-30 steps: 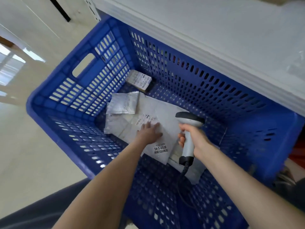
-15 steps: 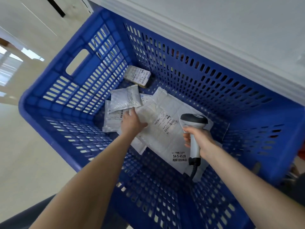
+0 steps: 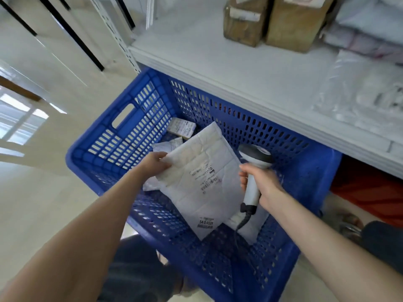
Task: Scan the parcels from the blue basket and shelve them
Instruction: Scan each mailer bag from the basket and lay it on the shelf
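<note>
My left hand [image 3: 153, 164] pinches the left corner of a large white padded envelope [image 3: 202, 179] and holds it tilted up above the floor of the blue basket [image 3: 104, 158]. Printed labels show on the envelope's face and at its lower corner. My right hand [image 3: 259, 182] grips the handle of a white barcode scanner [image 3: 253, 171], whose dark head sits just right of the envelope. Its cable hangs down into the basket. A small labelled box [image 3: 182, 128] and other white mailers [image 3: 168, 146] lie at the basket's far end.
A white shelf [image 3: 229, 62] runs just above and behind the basket. On it stand two brown cardboard parcels [image 3: 246, 20] and several plastic-bagged parcels [image 3: 366, 90] at the right. Something orange [image 3: 366, 192] sits under the shelf. Pale floor lies to the left.
My left hand has taken hold of the large envelope and lifted it off the pile. The view has tipped up, so the shelf top with its parcels now shows.
</note>
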